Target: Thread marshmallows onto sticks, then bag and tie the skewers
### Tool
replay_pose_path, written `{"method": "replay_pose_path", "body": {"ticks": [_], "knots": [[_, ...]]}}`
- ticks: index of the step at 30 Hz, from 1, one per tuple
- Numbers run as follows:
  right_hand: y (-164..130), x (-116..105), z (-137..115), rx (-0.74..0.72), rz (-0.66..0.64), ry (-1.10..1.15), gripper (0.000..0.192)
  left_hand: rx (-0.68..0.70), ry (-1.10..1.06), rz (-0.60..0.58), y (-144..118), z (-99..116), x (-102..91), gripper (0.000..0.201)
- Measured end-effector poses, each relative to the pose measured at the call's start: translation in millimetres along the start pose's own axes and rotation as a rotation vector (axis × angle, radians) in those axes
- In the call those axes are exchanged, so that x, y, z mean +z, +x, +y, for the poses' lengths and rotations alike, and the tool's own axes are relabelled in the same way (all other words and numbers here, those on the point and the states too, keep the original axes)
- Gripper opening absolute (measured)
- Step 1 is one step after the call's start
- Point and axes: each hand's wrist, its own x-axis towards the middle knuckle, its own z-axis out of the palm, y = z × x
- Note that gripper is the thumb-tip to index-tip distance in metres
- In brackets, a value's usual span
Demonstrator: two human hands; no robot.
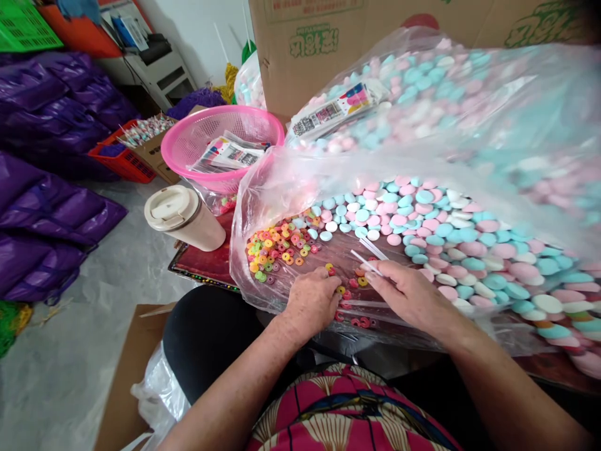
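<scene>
Sticks: thin white sticks [370, 255] lie pinched in the right hand, their free ends pointing up and left over the plastic sheet.
Right hand: the right hand [409, 295] is closed lightly, fingers curled around the sticks, palm down on the sheet.
Left hand: the left hand [312, 302] rests palm down, fingers bent onto the small rings; whether it grips one I cannot tell.
Rings: small bright rings [277, 245], red, yellow, green and orange, lie in a heap up and left of the left hand; a few loose red and yellow ones sit between and just below the two hands.
Discs: pink, blue and white discs [451, 238] cover the sheet to the right of the rings, reaching past the right hand.
Sheet: a clear plastic sheet [263, 188] carries rings and discs, its edge raised at the back and right.
Bench: a dark red bench [206, 262] shows under the sheet at left.
Cup: a cream lidded cup [184, 218] lies tilted on the bench, left of the rings.
Basket: a pink basket [220, 145] behind the cup holds printed packets.
Box: a cardboard box [300, 56] stands behind the sheet.
Bags: purple bags [47, 207] are piled on the floor at far left.
</scene>
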Motion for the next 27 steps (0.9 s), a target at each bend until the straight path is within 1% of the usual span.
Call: {"method": "replay_pose_path", "body": {"ticks": [2,3,6,8,10,12,15,17,19,21,22,24,27], "knots": [[-3.6,-3.8,2.2,0.019,0.076,0.038,0.028,0.000,-0.008,-0.002,1.2,2.6,3.8,0.018],[-3.7,-5.6,3.4,0.027,0.095,0.035,0.028,-0.008,-0.026,0.005,1.1,2.9,4.8,0.018],[5.1,-9.4,5.0,0.047,0.082,-0.044,0.023,-0.070,-0.109,0.042,0.4,-1.6,0.5,0.015],[19.6,-9.9,2.1,0.057,0.074,-0.164,0.026,-0.177,-0.151,0.106,2.2,-10.0,-9.2,0.015],[40.2,-7.9,-4.5,0.057,0.078,-0.279,0.028,-0.312,-0.140,0.172,6.1,-21.5,-22.4,0.016],[63.8,-2.6,-13.2,0.034,0.079,-0.341,0.025,-0.410,-0.075,0.183,10.6,-32.7,-35.0,0.019],[94.1,11.2,-24.8,0.024,0.063,-0.375,0.021,-0.459,-0.004,0.181,12.5,-42.5,-44.1,0.024],[104.3,21.2,-28.1,0.036,0.039,-0.401,0.030,-0.461,-0.035,0.249,8.4,-43.9,-41.6,0.031],[104.3,27.9,-27.4,0.029,-0.003,-0.418,0.033,-0.435,-0.159,0.323,1.8,-42.3,-33.9,0.030],[95.9,28.2,-24.5,0.002,-0.053,-0.420,0.024,-0.375,-0.348,0.341,-3.4,-38.2,-24.3,0.024],[89.7,25.8,-23.0,-0.010,-0.073,-0.416,0.019,-0.348,-0.453,0.331,-4.4,-35.2,-20.0,0.021],[75.5,17.5,-21.7,-0.019,-0.089,-0.402,0.018,-0.330,-0.705,0.282,-1.7,-26.8,-14.1,0.019],[55.0,3.4,-25.2,-0.054,-0.038,-0.302,0.016,-0.308,-1.188,0.196,11.8,-9.2,-13.3,0.028]]}}
